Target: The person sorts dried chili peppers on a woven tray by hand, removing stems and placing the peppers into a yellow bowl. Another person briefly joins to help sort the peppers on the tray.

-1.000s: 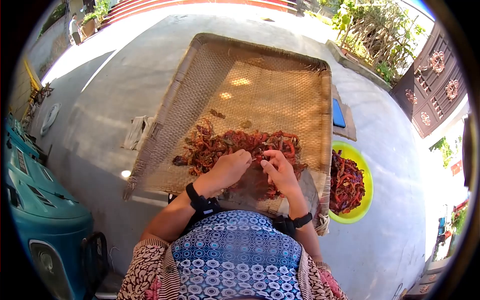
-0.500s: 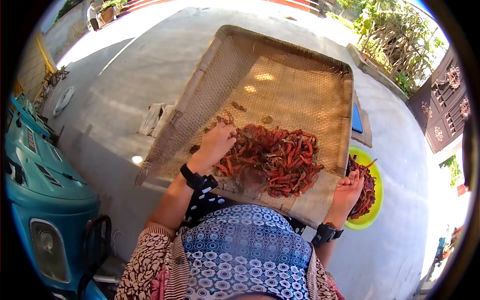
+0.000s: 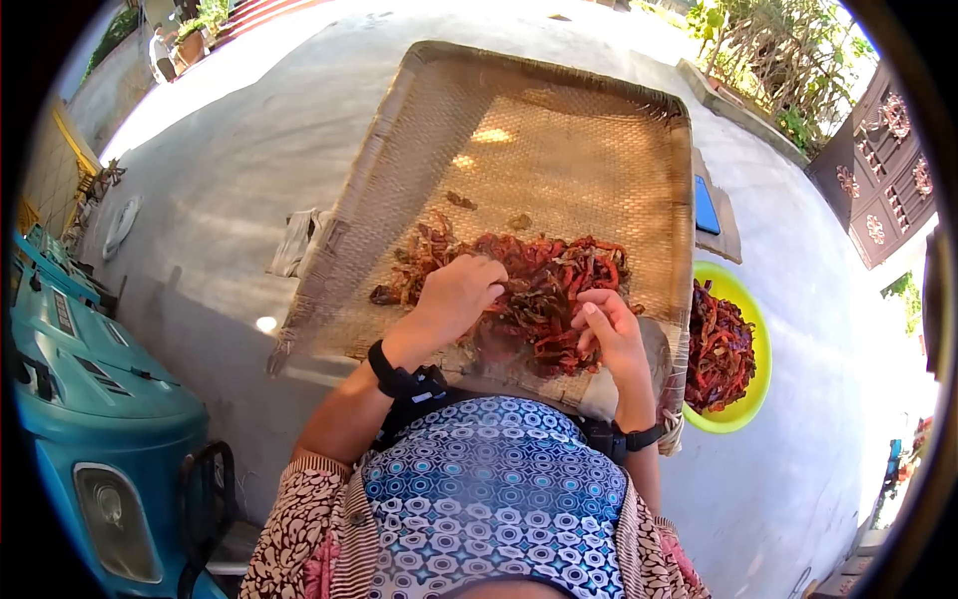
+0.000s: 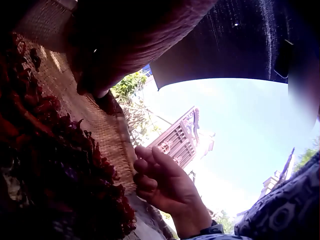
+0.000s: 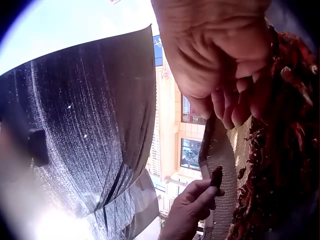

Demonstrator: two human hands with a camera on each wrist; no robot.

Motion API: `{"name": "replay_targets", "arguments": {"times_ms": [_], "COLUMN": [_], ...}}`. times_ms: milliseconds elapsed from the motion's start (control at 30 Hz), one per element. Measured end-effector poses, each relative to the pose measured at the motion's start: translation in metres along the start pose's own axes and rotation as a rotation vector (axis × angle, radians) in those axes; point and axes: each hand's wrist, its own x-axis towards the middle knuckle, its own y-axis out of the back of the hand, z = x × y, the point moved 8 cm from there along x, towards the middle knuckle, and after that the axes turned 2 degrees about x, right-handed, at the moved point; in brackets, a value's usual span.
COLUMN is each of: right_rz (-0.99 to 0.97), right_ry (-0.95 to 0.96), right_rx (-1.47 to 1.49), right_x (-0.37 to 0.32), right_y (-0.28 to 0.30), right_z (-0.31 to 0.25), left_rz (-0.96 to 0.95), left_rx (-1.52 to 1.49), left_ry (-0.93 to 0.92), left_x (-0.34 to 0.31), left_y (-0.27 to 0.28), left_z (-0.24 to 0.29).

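Note:
A heap of dried red chili peppers (image 3: 559, 265) lies on the near part of a woven tray (image 3: 589, 150). My left hand (image 3: 461, 295) is over the left-middle of the heap. In the right wrist view, the thumb and fingers of that left hand (image 5: 187, 210) pinch one dark red chili pepper (image 5: 216, 177). At the heap's right side is my right hand (image 3: 614, 334); its fingers are loosely bent, and nothing shows between them. The left wrist view has this right hand (image 4: 167, 187) above the tray's near edge, palm side partly turned away.
A yellow-green basin (image 3: 756, 349) filled with chili peppers (image 3: 720, 349) stands on the ground right of the tray. Behind it lies a blue flat object (image 3: 707, 205) on a board. A teal vehicle (image 3: 110, 399) stands close on the left. A person (image 3: 162, 52) is far back left.
The right hand went from the heap to the basin at the right, then came back over the heap. The left hand reached to the heap's left end and has moved back toward the middle.

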Motion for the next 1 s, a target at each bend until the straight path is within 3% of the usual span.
{"name": "replay_targets", "arguments": {"times_ms": [133, 300, 367, 467, 533, 633, 667, 733, 800, 867, 933, 967, 1000], "right_rz": [-0.147, -0.071, 0.093, 0.46, 0.69, 1.075, 1.061, 0.75, 0.417, 0.371, 0.436, 0.467, 0.485], "right_ry": [-0.064, -0.102, -0.061, 0.119, 0.151, 0.208, 0.278, 0.298, 0.234, 0.116, 0.004, -0.054, -0.045], "right_rx": [-0.088, -0.092, -0.122, -0.195, -0.298, -1.286, -1.225, -0.837, -0.836, -1.01, -1.111, -1.16, -1.149], "right_x": [0.003, -0.007, -0.011, -0.038, -0.054, -0.066, -0.058, -0.026, 0.01, 0.034, 0.061, 0.072, 0.081], "right_y": [-0.034, -0.011, 0.032, 0.104, 0.152, 0.157, 0.154, 0.122, 0.078, 0.056, 0.065, 0.068, 0.067], "right_z": [0.01, 0.007, 0.004, -0.036, -0.049, -0.08, -0.079, -0.07, -0.056, -0.042, -0.019, -0.01, -0.009], "left_rz": [-0.249, -0.207, -0.135, -0.2, -0.152, 0.057, 0.084, 0.066, -0.071, -0.253, -0.405, -0.554, -0.561], "left_rx": [-0.103, -0.152, -0.177, -0.199, -0.126, 0.192, 0.252, 0.291, 0.264, 0.257, 0.198, 0.105, 0.09], "left_ry": [-0.072, -0.004, 0.069, 0.261, 0.238, 0.163, 0.144, 0.126, 0.17, 0.262, 0.396, 0.405, 0.364], "left_x": [-0.002, -0.002, 0.002, 0.016, 0.03, 0.045, 0.054, 0.073, 0.087, 0.094, 0.088, 0.092, 0.096], "left_y": [-0.031, -0.03, -0.012, 0.004, 0.013, 0.015, 0.009, -0.014, -0.041, -0.062, -0.049, -0.062, -0.066], "left_z": [0.037, 0.021, -0.002, -0.054, -0.089, -0.116, -0.124, -0.148, -0.163, -0.163, -0.112, -0.107, -0.099]}}
